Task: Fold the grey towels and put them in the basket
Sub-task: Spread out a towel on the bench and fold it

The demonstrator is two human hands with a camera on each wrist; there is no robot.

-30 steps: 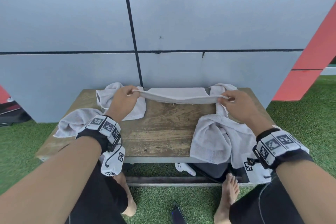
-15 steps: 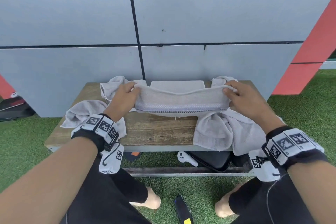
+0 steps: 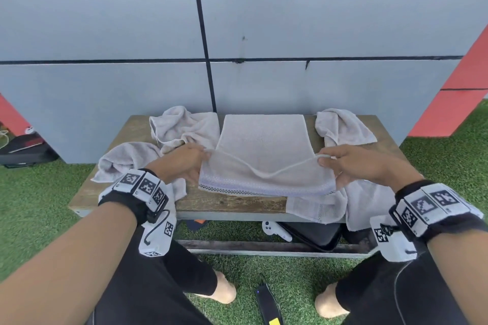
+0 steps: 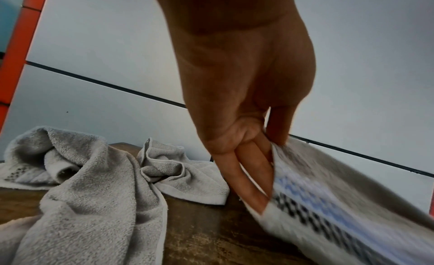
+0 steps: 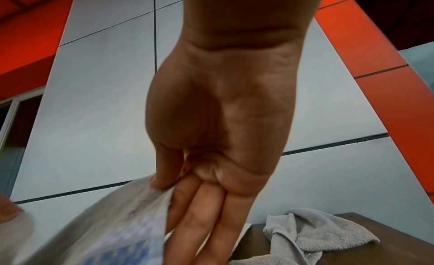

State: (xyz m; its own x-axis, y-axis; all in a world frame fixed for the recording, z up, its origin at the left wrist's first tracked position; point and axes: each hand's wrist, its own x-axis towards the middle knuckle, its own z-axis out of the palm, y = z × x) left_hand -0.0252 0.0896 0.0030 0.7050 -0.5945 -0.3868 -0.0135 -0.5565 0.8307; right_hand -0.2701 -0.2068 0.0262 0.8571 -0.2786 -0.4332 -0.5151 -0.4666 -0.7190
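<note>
The towel (image 3: pixel 264 145) being folded sits mid-bench, far end flat on the wood, near end lifted w/ the checkered border hanging toward the person. Left hand (image 3: pixel 182 163) pinches the near-left corner, thumb on top & fingers (image 4: pixel 249 176) under the cloth; right hand (image 3: pixel 353 163) pinches the near-right corner the same way. Edge sags btwn them.

Imo this is the first fold, halfway in: next move prob needs both corners carried fwd together and laid on the far edge, kept level so it lines up, then smoothed.

Count, as far as I can tell: 1 towel in hand, 2 crumpled ones on the left (image 3: pixel 182 126) and (image 3: pixel 126 158), maybe 2 on the right, one at the back (image 3: pixel 340 126) and one draped over the front edge (image 3: pixel 364 200), tho those could be one piece. 1 wooden bench (image 3: pixel 232 203). Basket: none in view, so drop-off spot unknown.
</note>
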